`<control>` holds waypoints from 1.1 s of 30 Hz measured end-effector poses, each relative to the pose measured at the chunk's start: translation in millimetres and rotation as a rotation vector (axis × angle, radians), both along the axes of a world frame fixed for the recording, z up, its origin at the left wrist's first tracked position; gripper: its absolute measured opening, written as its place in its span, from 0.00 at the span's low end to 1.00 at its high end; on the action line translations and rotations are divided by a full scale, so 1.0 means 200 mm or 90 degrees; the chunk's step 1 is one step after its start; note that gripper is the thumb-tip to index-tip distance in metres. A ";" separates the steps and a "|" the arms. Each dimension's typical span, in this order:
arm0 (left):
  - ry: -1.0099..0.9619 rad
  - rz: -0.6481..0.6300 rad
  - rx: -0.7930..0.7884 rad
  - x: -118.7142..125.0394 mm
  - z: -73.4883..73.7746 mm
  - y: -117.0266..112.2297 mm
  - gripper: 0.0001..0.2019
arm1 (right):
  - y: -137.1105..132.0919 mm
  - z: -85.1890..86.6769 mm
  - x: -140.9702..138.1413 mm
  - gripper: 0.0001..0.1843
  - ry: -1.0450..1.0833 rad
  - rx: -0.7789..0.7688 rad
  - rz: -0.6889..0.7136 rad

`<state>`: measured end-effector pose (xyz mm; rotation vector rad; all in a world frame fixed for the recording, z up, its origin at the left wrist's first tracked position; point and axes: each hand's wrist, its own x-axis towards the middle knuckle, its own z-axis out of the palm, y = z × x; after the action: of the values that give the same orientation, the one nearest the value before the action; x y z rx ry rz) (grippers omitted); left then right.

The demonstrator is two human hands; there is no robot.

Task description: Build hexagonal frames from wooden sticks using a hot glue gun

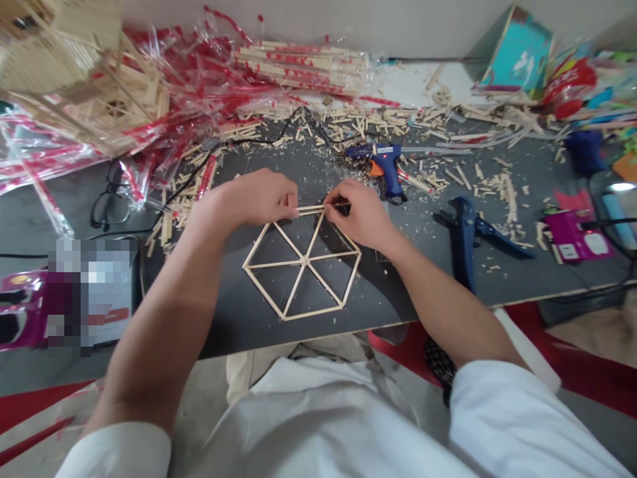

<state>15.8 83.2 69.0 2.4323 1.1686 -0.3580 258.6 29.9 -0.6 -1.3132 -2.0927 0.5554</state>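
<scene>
Pale wood makes up the six-sided frame (304, 261) that lies flat on the dark table (249, 312) in the head view, directly in front of the person, its six spokes meeting at a central hub. The left hand (266, 196) comes in over the far left corner, fingers curled, its grip pinching a thin stick (311, 210) near one end. The right hand (359, 211) is at the far right corner, its grip closed between thumb and fingertips on the same stick, which runs along the frame's far side; whether the two touch along their length, I cannot tell.

Beyond the right hand rests a blue glue gun (388, 164) with an orange trigger, its nozzle pointing left. Farther right lies a blue cutter (465, 232), handles spread, near a magenta box (580, 236). Short wood offcuts (506, 196) are strewn across the back and right. Wrapped stick bundles (308, 66) lie along the rear, beside a slatted wooden structure (89, 86) at far left. Eyeglasses (112, 207) rest left of the left forearm.
</scene>
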 end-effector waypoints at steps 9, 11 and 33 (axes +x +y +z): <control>-0.009 0.051 0.203 0.15 0.02 -0.33 0.22 | -0.06 0.12 0.00 0.05 0.028 0.080 0.008; 0.002 0.081 0.234 0.14 -0.01 -0.40 0.23 | -0.08 0.12 -0.02 0.06 0.018 0.093 0.027; -0.129 0.141 0.318 0.05 -0.13 -0.48 0.17 | -0.17 0.27 -0.01 0.13 -0.018 0.119 0.013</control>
<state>26.2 -13.0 43.9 2.6211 1.5571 0.2766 256.0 -4.8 53.2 -1.2008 -2.1258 0.3414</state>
